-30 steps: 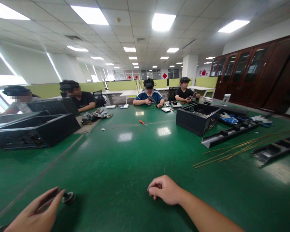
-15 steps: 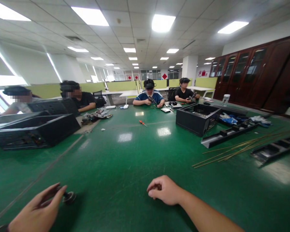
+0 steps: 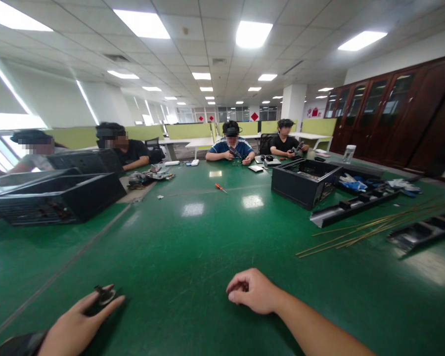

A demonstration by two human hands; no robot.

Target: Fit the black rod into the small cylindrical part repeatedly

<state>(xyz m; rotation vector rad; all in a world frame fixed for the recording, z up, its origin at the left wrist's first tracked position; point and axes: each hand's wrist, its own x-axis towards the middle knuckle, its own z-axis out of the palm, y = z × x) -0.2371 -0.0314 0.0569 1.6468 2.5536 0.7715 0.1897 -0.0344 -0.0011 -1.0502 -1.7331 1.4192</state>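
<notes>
At the lower left, my left hand (image 3: 77, 316) has its thumb and fingers spread apart around a small dark metal part (image 3: 106, 296). The part has a round, disc-like base and a short stem that points up and to the left. It appears to stand on the green table (image 3: 193, 247), though the fingers partly hide it. My right hand (image 3: 254, 291) rests on the table right of centre, with its fingers curled in. Something small and brownish shows inside the curl, too dark to make out.
Ahead lies an orange screwdriver (image 3: 220, 188). Black computer cases stand at the left (image 3: 59, 200) and right (image 3: 304, 185). Thin brass-coloured rods (image 3: 356, 232) and black metal channels (image 3: 356, 205) lie at the right. Several people sit across the table, one in blue (image 3: 217, 148).
My left hand has moved slightly right and forward, and its thumb and fingers have opened around the metal part, whose stem they were pinching. My right hand has stayed in place.
</notes>
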